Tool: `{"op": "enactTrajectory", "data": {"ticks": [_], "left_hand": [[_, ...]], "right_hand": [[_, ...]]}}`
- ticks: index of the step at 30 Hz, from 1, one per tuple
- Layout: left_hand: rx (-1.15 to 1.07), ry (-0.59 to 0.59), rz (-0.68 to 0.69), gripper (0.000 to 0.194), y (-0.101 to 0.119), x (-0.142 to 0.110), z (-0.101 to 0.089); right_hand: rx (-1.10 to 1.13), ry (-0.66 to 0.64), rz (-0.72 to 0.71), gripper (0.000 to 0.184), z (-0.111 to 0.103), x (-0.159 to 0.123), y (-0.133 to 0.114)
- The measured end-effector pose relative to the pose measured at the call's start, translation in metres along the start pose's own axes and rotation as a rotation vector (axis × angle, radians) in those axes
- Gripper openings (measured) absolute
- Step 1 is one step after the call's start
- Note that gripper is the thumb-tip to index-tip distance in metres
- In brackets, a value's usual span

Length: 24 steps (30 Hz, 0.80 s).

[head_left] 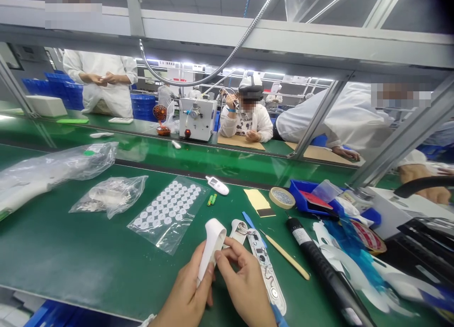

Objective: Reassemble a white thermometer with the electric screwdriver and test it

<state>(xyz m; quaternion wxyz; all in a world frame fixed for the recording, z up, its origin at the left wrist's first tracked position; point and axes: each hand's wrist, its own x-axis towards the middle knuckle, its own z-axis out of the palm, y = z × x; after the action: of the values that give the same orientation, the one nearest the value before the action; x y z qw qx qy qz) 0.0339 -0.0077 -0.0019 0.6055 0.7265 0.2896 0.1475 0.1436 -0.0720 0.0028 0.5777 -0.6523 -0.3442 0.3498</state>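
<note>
My left hand (184, 294) grips a curved white plastic thermometer housing (213, 244) from below, and the fingers of my right hand (244, 284) pinch its edge. Just beyond my right hand lies a long white housing half with a circuit board (266, 270) fitted in it, partly hidden by my fingers. Another white shell piece (238, 232) lies at its far end. A wooden stick (287, 256) and a blue-handled tool (252, 224) lie to the right. Further off are a finished white thermometer (217, 185) and a plastic bag of round white stickers (166, 213).
A bag of small parts (109, 197), a larger plastic bag (53, 168), a tape roll (282, 198) and a blue tray (312, 199) share the green bench. A black electric screwdriver (319, 265) lies at right. Co-workers (101, 83) stand beyond a metal rail (248, 33) and a second green bench.
</note>
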Motion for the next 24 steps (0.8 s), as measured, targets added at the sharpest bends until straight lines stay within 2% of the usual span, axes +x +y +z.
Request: {"op": "enactTrajectory", "data": {"ticks": [4,7,13,16,20,24], "left_hand": [[-0.061,0.019,-0.018,0.059,0.000,0.003,-0.001],[-0.096,-0.010,-0.085,0.061,-0.003,0.007,-0.009],[-0.102,-0.016,-0.245,0.078,-0.002,0.011,-0.032],[0.062,-0.051,-0.218,0.074,0.003,0.015,-0.041],[0.395,-0.083,0.000,0.047,0.005,0.027,-0.047],[0.666,-0.010,0.024,0.046,0.003,0.045,-0.045]], "right_hand": [[-0.105,-0.055,-0.025,0.045,-0.002,-0.005,0.002],[-0.242,-0.056,-0.047,0.042,-0.014,-0.011,0.006],[-0.595,0.294,-0.018,0.045,-0.065,-0.023,0.022],[-0.784,0.327,0.041,0.056,-0.080,-0.022,0.025],[-0.957,0.236,0.123,0.059,-0.082,-0.018,0.024],[-1.034,0.164,0.177,0.057,-0.079,-0.015,0.020]]}}
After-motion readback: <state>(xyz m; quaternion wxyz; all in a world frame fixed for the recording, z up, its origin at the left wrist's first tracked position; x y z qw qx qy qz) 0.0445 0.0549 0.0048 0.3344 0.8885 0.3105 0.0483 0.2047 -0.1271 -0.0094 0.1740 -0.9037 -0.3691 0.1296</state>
